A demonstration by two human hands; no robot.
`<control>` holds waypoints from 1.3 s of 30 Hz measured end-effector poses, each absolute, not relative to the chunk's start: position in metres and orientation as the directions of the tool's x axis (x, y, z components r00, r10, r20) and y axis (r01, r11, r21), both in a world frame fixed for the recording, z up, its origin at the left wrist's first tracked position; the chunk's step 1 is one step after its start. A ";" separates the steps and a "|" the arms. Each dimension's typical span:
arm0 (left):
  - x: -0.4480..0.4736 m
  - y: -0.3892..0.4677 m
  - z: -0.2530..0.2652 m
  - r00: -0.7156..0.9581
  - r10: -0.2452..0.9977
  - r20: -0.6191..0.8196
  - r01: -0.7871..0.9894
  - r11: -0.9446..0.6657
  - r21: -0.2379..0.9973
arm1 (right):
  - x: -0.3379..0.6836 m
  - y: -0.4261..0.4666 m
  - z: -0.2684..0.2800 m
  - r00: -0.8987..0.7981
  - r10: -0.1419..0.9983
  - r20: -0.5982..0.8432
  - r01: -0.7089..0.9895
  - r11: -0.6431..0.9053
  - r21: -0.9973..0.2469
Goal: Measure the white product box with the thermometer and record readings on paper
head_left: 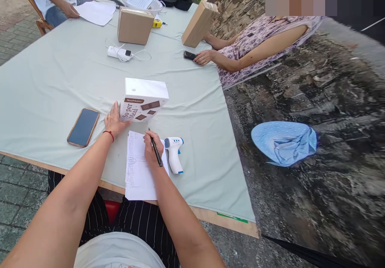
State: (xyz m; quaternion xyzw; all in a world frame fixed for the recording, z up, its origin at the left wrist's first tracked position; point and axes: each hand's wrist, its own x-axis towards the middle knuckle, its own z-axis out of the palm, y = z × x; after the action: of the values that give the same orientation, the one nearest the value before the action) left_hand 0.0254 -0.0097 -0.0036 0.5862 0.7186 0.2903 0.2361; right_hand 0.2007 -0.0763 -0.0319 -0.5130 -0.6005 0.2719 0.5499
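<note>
My left hand (116, 119) is at the lower left corner of a white "NutriMotion Super Meal" box (143, 99), its thumb along the front and its fingers along the left side. The box stands upright on the table. In my right hand (153, 147) is a black pen (156, 152), held over a stack of printed sheets (140, 179). One printed mark on the top sheet is circled. Just right of the papers lies a white and blue infrared thermometer (174, 153). A smartphone (83, 126) rests face up to the left of my left hand.
Cloth covers the table (204, 155). Farther back are a cardboard box (135, 25), a white device with a cord (118, 53) and a tall carton (198, 25). At the right, a person's hand (204, 57) touches a dark phone (189, 55). A blue hat (284, 143) lies beyond the edge.
</note>
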 end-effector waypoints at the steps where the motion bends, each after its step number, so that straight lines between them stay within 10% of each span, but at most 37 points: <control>1: 0.025 -0.009 -0.003 -0.194 0.981 -0.006 0.709 0.145 0.690 | 0.204 -0.077 -0.028 0.093 0.903 0.419 0.358 0.363 -0.861; 12: 0.022 -0.008 0.003 -0.180 0.984 0.007 0.713 0.125 0.690 | 0.233 -0.099 -0.039 -0.108 0.966 0.234 0.928 0.182 -0.326; 18: 0.014 -0.011 0.001 -0.193 0.979 0.070 0.571 0.054 0.819 | 0.243 -0.109 -0.033 -0.030 0.960 0.277 0.921 0.134 -0.366; 22: 0.015 -0.011 -0.007 -0.201 0.975 0.093 0.644 0.060 0.763 | 0.272 -0.114 -0.027 0.279 0.947 0.158 0.884 -0.189 -0.427; 28: 0.018 -0.015 -0.012 -0.157 0.971 0.181 0.755 0.000 0.656 | 0.292 -0.108 -0.024 0.364 0.922 -0.130 0.724 -0.368 -0.584; 33: 0.019 -0.019 -0.013 -0.115 0.965 0.236 0.792 -0.055 0.608 | 0.268 -0.093 0.001 0.311 0.950 -0.022 0.122 -0.063 -0.991; 39: 0.020 -0.022 -0.012 -0.124 0.960 0.252 0.793 -0.057 0.606 | 0.212 -0.070 0.043 0.138 0.990 0.017 -0.316 0.060 -0.947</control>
State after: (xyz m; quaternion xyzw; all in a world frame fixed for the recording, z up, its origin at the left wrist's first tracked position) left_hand 0.0200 -0.0222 -0.0120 0.6494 0.6749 0.3264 0.1274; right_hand 0.2117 -0.0700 0.0426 -0.4350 -0.3876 0.5299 0.6162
